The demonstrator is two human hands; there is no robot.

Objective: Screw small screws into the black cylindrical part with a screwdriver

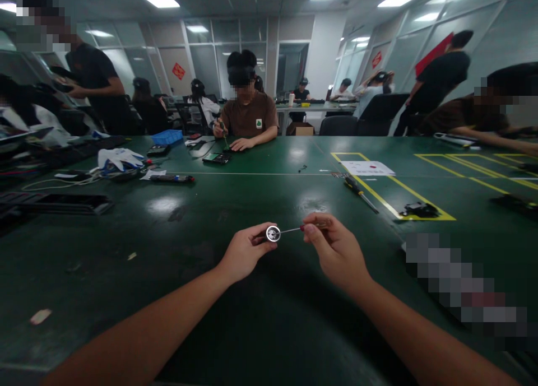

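Between the thumb and fingers of my left hand (246, 251) is a small round part (273, 233) with a bright silver rim and a dark hollow middle, its open face turned toward me. My right hand (336, 246) grips a thin screwdriver (292, 230) by its handle, which is red near the shaft. The shaft points left, and its tip reaches the inside of the ring-shaped part. Whether the tip touches anything in there is too small to tell. Both hands are held above the green tabletop (202, 330).
A yellow-black screwdriver (360, 193) and black parts (420, 209) lie to the right near yellow tape lines. White gloves (120, 159), a pen-like tool (172, 178) and a blue basket (167, 137) are at left. Across the table a person (250, 108) works with a screwdriver.
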